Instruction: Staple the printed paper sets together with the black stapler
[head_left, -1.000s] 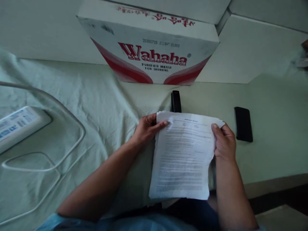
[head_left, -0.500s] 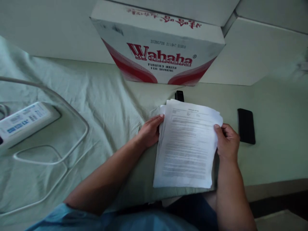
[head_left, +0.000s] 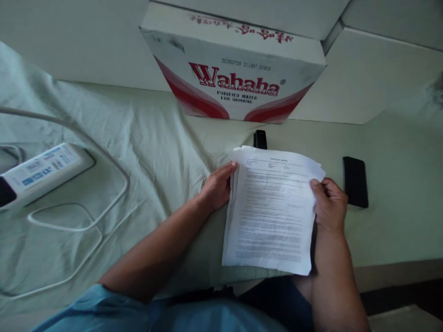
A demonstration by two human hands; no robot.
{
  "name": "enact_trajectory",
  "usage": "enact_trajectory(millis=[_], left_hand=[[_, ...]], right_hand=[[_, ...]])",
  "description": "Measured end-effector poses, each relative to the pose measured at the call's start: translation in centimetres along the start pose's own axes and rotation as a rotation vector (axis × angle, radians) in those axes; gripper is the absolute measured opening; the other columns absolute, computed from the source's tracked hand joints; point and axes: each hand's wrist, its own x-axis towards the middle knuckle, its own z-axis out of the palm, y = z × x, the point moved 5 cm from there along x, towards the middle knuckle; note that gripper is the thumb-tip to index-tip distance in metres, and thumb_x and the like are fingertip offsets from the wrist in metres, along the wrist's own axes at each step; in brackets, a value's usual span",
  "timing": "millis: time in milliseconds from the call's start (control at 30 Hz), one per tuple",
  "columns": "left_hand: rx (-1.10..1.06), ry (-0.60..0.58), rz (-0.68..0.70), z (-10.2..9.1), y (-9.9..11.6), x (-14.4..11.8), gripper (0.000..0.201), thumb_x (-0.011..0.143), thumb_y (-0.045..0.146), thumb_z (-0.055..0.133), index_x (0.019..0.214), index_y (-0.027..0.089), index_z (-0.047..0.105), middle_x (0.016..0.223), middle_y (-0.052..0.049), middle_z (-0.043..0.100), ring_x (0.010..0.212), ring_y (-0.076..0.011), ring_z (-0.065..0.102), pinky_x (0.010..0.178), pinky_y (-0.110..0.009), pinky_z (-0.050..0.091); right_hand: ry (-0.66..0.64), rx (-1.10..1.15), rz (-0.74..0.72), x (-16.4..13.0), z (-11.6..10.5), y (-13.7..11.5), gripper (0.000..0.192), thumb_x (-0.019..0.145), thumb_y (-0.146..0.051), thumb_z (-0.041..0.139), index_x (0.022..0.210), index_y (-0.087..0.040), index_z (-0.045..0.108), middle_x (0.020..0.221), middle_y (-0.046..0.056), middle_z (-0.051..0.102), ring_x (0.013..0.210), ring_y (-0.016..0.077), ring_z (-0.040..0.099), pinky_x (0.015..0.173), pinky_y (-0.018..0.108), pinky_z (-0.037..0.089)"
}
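A stack of printed paper sheets [head_left: 272, 212] is held up in front of me, its top sheet covered in small lines of text. My left hand [head_left: 218, 186] grips the left edge near the upper corner, thumb on the front and fingers behind. At the upper right edge, my right hand [head_left: 329, 200] pinches the sheets, thumb on top and the other fingers curled underneath. The sheets are slightly fanned along the left side. Past their top edge lies a small black object [head_left: 260, 139], partly hidden by the paper.
A Wahaba-style carton reading "Wahaha" [head_left: 238, 99] stands against the white wall panels. To the right lies a black phone-like slab [head_left: 356, 182]. On the left a white power strip [head_left: 48, 170] with a looping cable [head_left: 114, 168] rests on the wrinkled green sheet [head_left: 155, 161].
The sheets are more evenly lined up at the upper left, and the top sheet's right side has shifted slightly right with my right hand. The view has moved a little.
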Motion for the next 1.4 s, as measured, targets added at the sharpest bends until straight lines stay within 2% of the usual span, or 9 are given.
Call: enact_trajectory(millis=[100, 200, 400, 533, 667, 833, 1033, 1233, 1400], left_hand=[[0.013, 0.002, 0.005, 0.1, 0.1, 0.0, 0.036, 0.081, 0.042, 0.093, 0.098, 0.014, 0.077, 0.079, -0.004, 0.078, 0.083, -0.0244, 0.079, 0.071, -0.03, 0.064], [0.031, 0.031, 0.016, 0.2, 0.2, -0.1, 0.037, 0.081, 0.043, 0.093, 0.097, 0.013, 0.078, 0.079, -0.004, 0.077, 0.079, -0.0225, 0.077, 0.068, -0.028, 0.062], [0.024, 0.096, 0.035, -0.2, 0.1, 0.0, 0.038, 0.079, 0.045, 0.095, 0.094, 0.015, 0.078, 0.085, -0.005, 0.078, 0.08, -0.0211, 0.075, 0.071, -0.03, 0.063], [0.013, 0.154, 0.047, -0.4, 0.0, 0.0, 0.041, 0.078, 0.045, 0.096, 0.1, 0.016, 0.077, 0.089, -0.005, 0.079, 0.094, -0.0262, 0.079, 0.085, -0.036, 0.066], [0.012, 0.161, 0.053, -0.3, 0.0, 0.0, 0.04, 0.081, 0.044, 0.093, 0.105, 0.017, 0.075, 0.091, -0.006, 0.08, 0.105, -0.03, 0.079, 0.092, -0.041, 0.067], [0.026, 0.149, 0.063, 0.1, 0.1, -0.1, 0.041, 0.08, 0.046, 0.093, 0.102, 0.017, 0.075, 0.096, -0.009, 0.081, 0.11, -0.034, 0.078, 0.096, -0.045, 0.066], [0.055, 0.153, 0.069, 0.6, 0.0, -0.5, 0.041, 0.079, 0.048, 0.091, 0.097, 0.016, 0.074, 0.097, -0.011, 0.081, 0.111, -0.0342, 0.078, 0.097, -0.045, 0.066], [0.082, 0.152, 0.065, 0.7, 0.1, -0.6, 0.043, 0.075, 0.046, 0.094, 0.097, 0.016, 0.075, 0.087, -0.008, 0.08, 0.099, -0.0321, 0.08, 0.089, -0.042, 0.067], [0.121, 0.166, 0.044, 0.4, 0.1, -0.7, 0.041, 0.079, 0.047, 0.092, 0.1, 0.016, 0.075, 0.089, -0.008, 0.08, 0.097, -0.0313, 0.079, 0.087, -0.042, 0.066]], right_hand=[[-0.003, -0.008, -0.003, 0.0, 0.0, 0.1, 0.038, 0.08, -0.055, 0.09, 0.086, -0.019, 0.078, 0.069, -0.003, 0.064, 0.06, 0.0113, 0.05, 0.057, 0.026, 0.04], [-0.015, 0.002, 0.013, -0.1, 0.3, 0.2, 0.039, 0.08, -0.056, 0.09, 0.085, -0.019, 0.078, 0.068, -0.003, 0.063, 0.059, 0.0113, 0.049, 0.056, 0.026, 0.039], [-0.054, 0.024, 0.058, -0.4, 0.8, 0.4, 0.039, 0.079, -0.056, 0.091, 0.085, -0.02, 0.077, 0.068, -0.003, 0.062, 0.06, 0.0122, 0.051, 0.057, 0.027, 0.04], [-0.088, -0.018, 0.078, -0.3, 0.8, 1.1, 0.039, 0.083, -0.057, 0.087, 0.083, -0.02, 0.075, 0.069, -0.003, 0.062, 0.061, 0.0126, 0.05, 0.058, 0.027, 0.041], [0.033, -0.143, -0.036, 0.3, 0.1, 0.8, 0.035, 0.087, -0.055, 0.082, 0.087, -0.02, 0.078, 0.075, -0.001, 0.069, 0.069, 0.015, 0.058, 0.065, 0.029, 0.047], [0.157, -0.102, -0.106, 0.1, -0.3, -0.1, 0.033, 0.084, -0.051, 0.084, 0.093, -0.019, 0.08, 0.078, 0.0, 0.071, 0.072, 0.0163, 0.061, 0.069, 0.031, 0.051], [0.126, -0.123, -0.11, -0.7, 0.7, -0.7, 0.036, 0.085, -0.054, 0.084, 0.092, -0.019, 0.08, 0.074, 0.0, 0.07, 0.068, 0.0154, 0.059, 0.065, 0.03, 0.049], [0.098, -0.086, -0.081, -1.3, 1.6, -0.8, 0.037, 0.085, -0.055, 0.084, 0.089, -0.019, 0.079, 0.072, -0.001, 0.067, 0.066, 0.0146, 0.056, 0.063, 0.028, 0.046], [0.094, -0.083, -0.069, -1.5, 1.9, -0.9, 0.036, 0.085, -0.055, 0.083, 0.089, -0.02, 0.078, 0.072, -0.001, 0.067, 0.067, 0.0155, 0.057, 0.064, 0.029, 0.048]])
